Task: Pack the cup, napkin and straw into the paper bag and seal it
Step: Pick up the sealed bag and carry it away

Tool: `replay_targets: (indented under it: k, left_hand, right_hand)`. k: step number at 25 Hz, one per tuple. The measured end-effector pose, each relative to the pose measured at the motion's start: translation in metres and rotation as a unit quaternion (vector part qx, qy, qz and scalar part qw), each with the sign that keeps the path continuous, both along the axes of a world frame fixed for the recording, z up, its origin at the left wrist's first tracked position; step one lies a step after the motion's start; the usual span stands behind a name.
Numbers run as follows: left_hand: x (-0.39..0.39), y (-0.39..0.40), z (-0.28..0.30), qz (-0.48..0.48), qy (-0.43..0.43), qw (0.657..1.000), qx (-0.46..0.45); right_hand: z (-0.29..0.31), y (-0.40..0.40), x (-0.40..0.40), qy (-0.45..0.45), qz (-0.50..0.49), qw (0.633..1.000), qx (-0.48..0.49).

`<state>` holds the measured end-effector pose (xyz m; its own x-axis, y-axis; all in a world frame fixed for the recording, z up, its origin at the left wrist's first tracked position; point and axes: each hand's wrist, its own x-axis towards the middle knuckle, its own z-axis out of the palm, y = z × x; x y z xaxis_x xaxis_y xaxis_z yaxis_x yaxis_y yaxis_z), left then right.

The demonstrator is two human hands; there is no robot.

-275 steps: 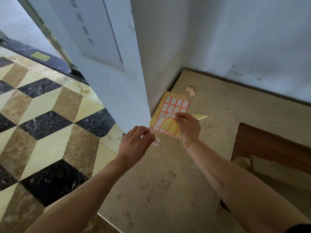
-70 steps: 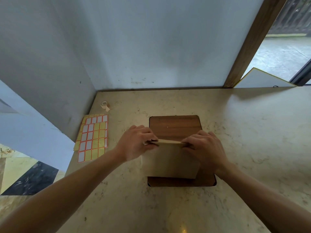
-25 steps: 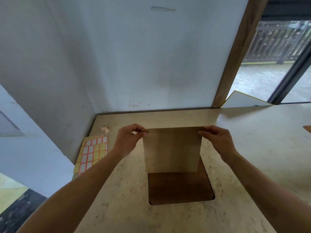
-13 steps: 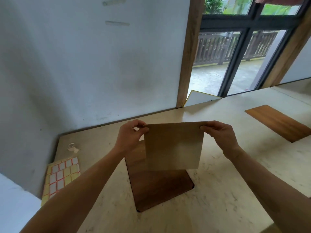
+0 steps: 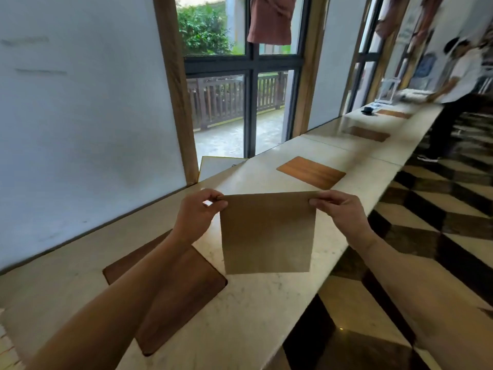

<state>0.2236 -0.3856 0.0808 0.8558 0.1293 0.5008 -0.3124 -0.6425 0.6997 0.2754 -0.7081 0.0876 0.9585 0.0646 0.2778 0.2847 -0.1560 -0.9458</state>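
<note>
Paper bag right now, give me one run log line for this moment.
paper bag: held up above counter, top closed | left hand: pinching top left corner | right hand: pinching top right corner

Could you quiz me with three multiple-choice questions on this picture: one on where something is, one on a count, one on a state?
1. Where is the paper bag?
A. Flat on the counter
B. Held up above the counter
C. On the floor

2. How many hands grip the bag?
A. None
B. One
C. Two

3. What state is the bag's top in?
A. Closed flat
B. Wide open
C. Torn off

Answers:
1 B: the bag hangs in the air over the counter, its bottom edge clear of the surface.
2 C: the left hand pinches one top corner and the right hand the other.
3 A: the top edge runs as one straight line between the hands.
</note>
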Motion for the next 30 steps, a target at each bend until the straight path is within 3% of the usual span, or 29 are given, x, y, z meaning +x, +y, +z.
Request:
replay_targets:
  k: [9,14,21,26,30]
  left_hand:
    - [-0.033,-0.191,0.01,-0.153,0.006,0.988,0.012]
    - [-0.057,-0.285,0.011,-0.27,0.019,0.963,0.012]
    - [-0.095,-0.417,0.011,-0.425,0.03,0.904,0.037]
    - [-0.129,-0.506,0.014,-0.553,0.012,0.832,0.043]
    - [-0.16,-0.566,0.014,-0.628,0.018,0.776,0.048]
  right_hand:
    - [0.007,-0.186,-0.136,0.008,-0.17,0.985,-0.035]
    - [0.004,-0.264,-0.228,0.018,-0.296,0.954,-0.048]
    - [0.003,-0.341,-0.364,0.015,-0.444,0.894,-0.056]
    - [0.004,-0.365,-0.45,0.016,-0.573,0.819,-0.013]
    - [0.002,-0.363,-0.514,0.016,-0.638,0.768,-0.047]
